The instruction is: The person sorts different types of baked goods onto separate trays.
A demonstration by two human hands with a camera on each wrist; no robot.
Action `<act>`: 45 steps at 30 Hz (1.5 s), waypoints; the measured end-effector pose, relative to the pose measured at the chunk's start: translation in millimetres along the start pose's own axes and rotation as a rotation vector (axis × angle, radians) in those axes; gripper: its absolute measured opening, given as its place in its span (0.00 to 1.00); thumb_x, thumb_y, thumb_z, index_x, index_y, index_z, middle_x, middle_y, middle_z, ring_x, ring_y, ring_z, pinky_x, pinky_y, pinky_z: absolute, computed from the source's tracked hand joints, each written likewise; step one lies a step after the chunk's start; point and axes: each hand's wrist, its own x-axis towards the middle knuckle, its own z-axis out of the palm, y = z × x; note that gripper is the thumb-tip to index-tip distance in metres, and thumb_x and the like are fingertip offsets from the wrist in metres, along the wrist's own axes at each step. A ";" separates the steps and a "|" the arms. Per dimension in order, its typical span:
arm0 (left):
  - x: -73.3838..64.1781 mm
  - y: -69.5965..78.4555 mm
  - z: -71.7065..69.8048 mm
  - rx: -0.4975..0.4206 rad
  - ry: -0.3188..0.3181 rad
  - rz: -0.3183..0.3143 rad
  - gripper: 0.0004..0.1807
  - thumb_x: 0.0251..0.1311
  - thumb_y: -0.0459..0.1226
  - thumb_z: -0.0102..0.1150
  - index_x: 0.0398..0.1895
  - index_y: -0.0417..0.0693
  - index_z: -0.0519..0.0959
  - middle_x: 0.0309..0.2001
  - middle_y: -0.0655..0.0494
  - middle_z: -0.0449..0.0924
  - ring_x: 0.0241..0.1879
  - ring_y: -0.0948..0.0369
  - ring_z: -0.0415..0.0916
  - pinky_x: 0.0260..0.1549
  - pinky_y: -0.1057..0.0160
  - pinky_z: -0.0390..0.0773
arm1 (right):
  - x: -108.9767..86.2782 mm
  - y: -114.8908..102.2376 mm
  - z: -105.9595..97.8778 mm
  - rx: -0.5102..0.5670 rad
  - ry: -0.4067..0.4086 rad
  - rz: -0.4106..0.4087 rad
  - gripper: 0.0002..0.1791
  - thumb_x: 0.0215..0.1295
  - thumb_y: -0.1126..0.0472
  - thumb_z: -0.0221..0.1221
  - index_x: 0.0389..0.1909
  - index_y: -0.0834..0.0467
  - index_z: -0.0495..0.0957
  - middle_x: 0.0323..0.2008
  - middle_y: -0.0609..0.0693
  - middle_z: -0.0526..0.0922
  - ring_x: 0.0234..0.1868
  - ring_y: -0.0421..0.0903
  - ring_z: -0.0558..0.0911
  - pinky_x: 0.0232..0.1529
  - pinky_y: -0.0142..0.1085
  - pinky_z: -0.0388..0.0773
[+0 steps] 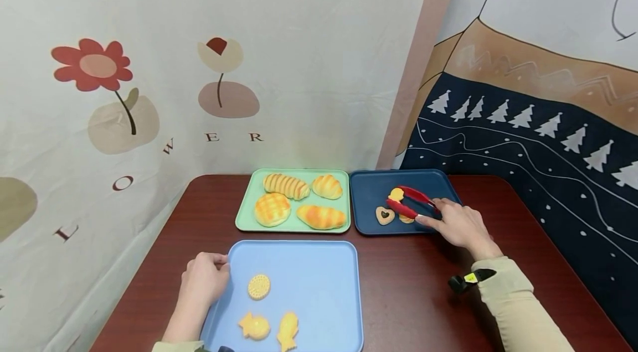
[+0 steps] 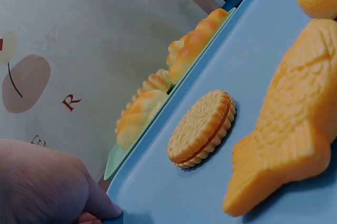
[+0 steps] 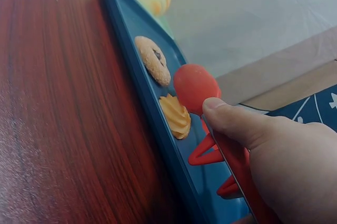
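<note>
My left hand [image 1: 203, 283] pinches the left rim of a light blue tray [image 1: 319, 291]. On that tray lie a round sandwich biscuit [image 2: 200, 129] and two fish-shaped biscuits, one of them [image 2: 289, 113] large in the left wrist view. My right hand [image 1: 461, 223] holds red tongs [image 3: 239, 166] over a dark blue tray [image 1: 366, 191]. A small yellow biscuit [image 1: 396, 194] shows between the tong tips; whether they grip it I cannot tell. Beside the tongs lie a heart-shaped biscuit [image 1: 385, 216] with a dark centre and a swirled biscuit [image 3: 175, 117].
A green tray [image 1: 294, 228] with several bread pieces, including a long roll [image 1: 321, 217] and a round bun [image 1: 272, 209], stands left of the dark blue tray. All trays rest on a brown wooden table [image 1: 399, 296]. A printed cloth [image 1: 324, 64] hangs behind.
</note>
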 end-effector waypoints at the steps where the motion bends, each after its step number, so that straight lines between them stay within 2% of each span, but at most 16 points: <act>1: -0.1 0.1 0.2 0.000 0.001 0.002 0.16 0.68 0.33 0.61 0.53 0.35 0.88 0.49 0.36 0.87 0.44 0.38 0.83 0.41 0.38 0.79 | 0.2 0.8 -0.4 -0.001 -0.002 0.003 0.56 0.68 0.21 0.52 0.72 0.69 0.72 0.67 0.73 0.74 0.53 0.67 0.81 0.44 0.58 0.83; 18: -1.4 -1.8 3.8 -0.008 0.011 0.019 0.16 0.67 0.33 0.61 0.53 0.33 0.87 0.46 0.39 0.88 0.47 0.39 0.83 0.42 0.37 0.78 | -3.1 1.3 -4.8 0.024 0.008 0.053 0.60 0.67 0.19 0.51 0.72 0.72 0.70 0.66 0.74 0.74 0.52 0.66 0.81 0.45 0.59 0.82; 24: -1.7 -1.6 2.2 -0.005 0.001 0.016 0.16 0.67 0.33 0.62 0.54 0.34 0.87 0.47 0.38 0.88 0.47 0.39 0.83 0.42 0.38 0.79 | -8.7 0.9 -5.3 0.019 0.015 0.042 0.60 0.66 0.19 0.51 0.72 0.72 0.70 0.66 0.75 0.74 0.53 0.68 0.82 0.44 0.60 0.83; 29: -2.9 -1.3 1.3 -0.004 0.004 0.018 0.16 0.67 0.33 0.62 0.54 0.33 0.87 0.48 0.37 0.88 0.46 0.40 0.83 0.41 0.39 0.79 | -13.8 -2.0 -6.8 0.008 0.033 0.020 0.61 0.65 0.18 0.51 0.71 0.72 0.71 0.65 0.74 0.75 0.48 0.65 0.83 0.40 0.57 0.84; 34: -3.2 -1.2 1.3 -0.003 0.006 0.018 0.16 0.68 0.33 0.61 0.54 0.33 0.87 0.49 0.37 0.87 0.47 0.38 0.83 0.41 0.38 0.79 | -20.0 -12.0 -8.6 -0.008 0.039 -0.007 0.60 0.64 0.18 0.52 0.71 0.71 0.72 0.64 0.72 0.77 0.38 0.57 0.82 0.32 0.48 0.83; 36: -2.8 -0.9 1.0 -0.002 0.002 0.017 0.16 0.68 0.33 0.61 0.54 0.33 0.87 0.49 0.37 0.87 0.47 0.38 0.82 0.42 0.38 0.79 | -23.2 -18.2 -9.5 -0.014 0.040 -0.017 0.60 0.64 0.18 0.53 0.71 0.70 0.72 0.63 0.72 0.77 0.39 0.57 0.83 0.31 0.47 0.83; 40: -1.9 -0.4 0.2 -0.004 -0.003 0.019 0.16 0.68 0.33 0.61 0.54 0.34 0.87 0.50 0.36 0.87 0.46 0.39 0.83 0.41 0.38 0.79 | -29.4 -32.1 -11.7 -0.029 0.047 -0.045 0.60 0.62 0.18 0.54 0.71 0.69 0.72 0.64 0.71 0.77 0.45 0.61 0.84 0.35 0.51 0.85; 45: -1.6 -0.2 0.0 -0.004 0.005 0.023 0.16 0.68 0.33 0.61 0.54 0.34 0.87 0.51 0.35 0.86 0.45 0.39 0.83 0.40 0.39 0.80 | -35.5 -47.8 -12.0 -0.028 0.052 -0.084 0.60 0.61 0.17 0.54 0.72 0.68 0.73 0.65 0.68 0.78 0.47 0.62 0.84 0.39 0.56 0.85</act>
